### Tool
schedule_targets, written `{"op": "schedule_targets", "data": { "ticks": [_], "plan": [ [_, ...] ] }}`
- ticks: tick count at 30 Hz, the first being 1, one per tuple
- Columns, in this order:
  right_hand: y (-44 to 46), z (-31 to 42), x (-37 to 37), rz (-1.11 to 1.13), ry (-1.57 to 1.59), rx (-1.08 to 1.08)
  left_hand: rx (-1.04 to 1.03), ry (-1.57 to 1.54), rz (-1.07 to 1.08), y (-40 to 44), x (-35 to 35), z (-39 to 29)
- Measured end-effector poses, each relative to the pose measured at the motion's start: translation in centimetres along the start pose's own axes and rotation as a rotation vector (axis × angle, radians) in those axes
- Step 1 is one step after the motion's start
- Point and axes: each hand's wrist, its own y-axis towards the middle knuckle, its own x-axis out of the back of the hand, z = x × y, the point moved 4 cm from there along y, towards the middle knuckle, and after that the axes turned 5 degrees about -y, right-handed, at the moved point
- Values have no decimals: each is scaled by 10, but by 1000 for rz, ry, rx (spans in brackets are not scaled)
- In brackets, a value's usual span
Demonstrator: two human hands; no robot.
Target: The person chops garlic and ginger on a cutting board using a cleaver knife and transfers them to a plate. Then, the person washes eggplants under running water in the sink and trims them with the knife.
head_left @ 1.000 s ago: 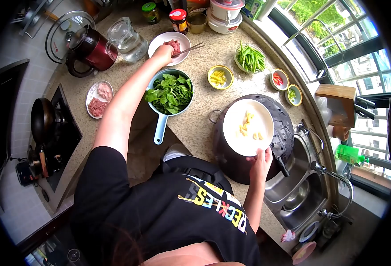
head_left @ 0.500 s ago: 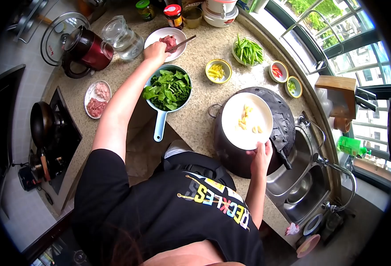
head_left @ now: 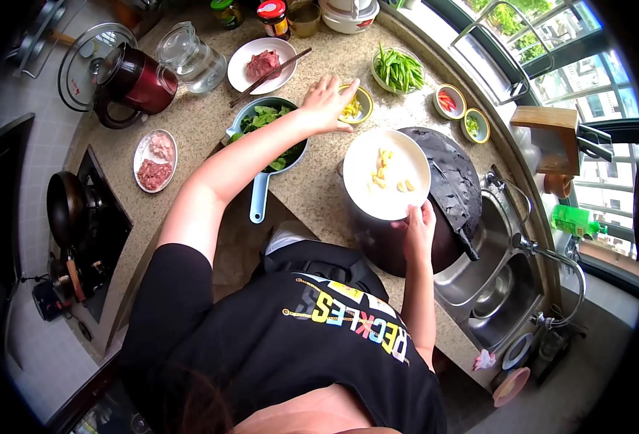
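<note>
My left hand [head_left: 328, 105] is open with its fingers spread, over the counter beside the yellow-rimmed bowl [head_left: 364, 105] of yellow strips, which it partly covers. My left forearm passes over the blue-handled pan [head_left: 259, 199] of leafy greens [head_left: 265, 116]. Chopsticks [head_left: 280, 71] lie across the white plate [head_left: 285, 47] of red meat [head_left: 263, 64]. Gripped at its near edge by my right hand [head_left: 415, 226], a white plate [head_left: 368, 148] carries yellow pieces [head_left: 382, 170] above a large dark round object [head_left: 377, 242].
Green peppers [head_left: 399, 70] and small bowls of red [head_left: 447, 100] and green pieces [head_left: 473, 126] stand at the right. A plate of minced meat [head_left: 154, 173], kettle [head_left: 137, 81], glass pitcher [head_left: 198, 65] and stove [head_left: 106, 239] are left. The sink [head_left: 464, 278] is right.
My left hand has let go of the chopsticks and moved right from the meat plate towards the yellow-strip bowl. My right hand still holds its plate. The whole view has shifted slightly.
</note>
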Motion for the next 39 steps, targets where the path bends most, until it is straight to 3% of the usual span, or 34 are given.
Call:
{"op": "schedule_targets", "data": {
  "ticks": [2, 4, 5, 13, 16, 23, 30, 35, 39],
  "plan": [
    [4, -3, 0, 10, -3, 6, 2, 52, 13, 15, -10, -5],
    [5, 1, 1, 7, -15, 1, 58, -85, 233, 36, -26, 0],
    [7, 4, 1, 4, -16, 6, 54, -86, 228, 45, -31, 5],
    [52, 9, -26, 134, -90, 4, 148, -36, -83, 73, -19, 46],
    [80, 8, -47, 195, -88, 37, 84, -291, -340, 60, 6, 52],
    [129, 17, -90, 278, -234, -35, 43, -476, -304, -9, 53, 48],
    [147, 13, -107, 285, -273, -104, -31, -512, -302, -60, 48, 40],
    [168, 6, -109, 275, -615, -130, -71, -507, -315, -70, 41, 25],
    [168, 26, -117, 250, -621, -142, -131, -434, -257, -43, 18, 13]
  ]
}}
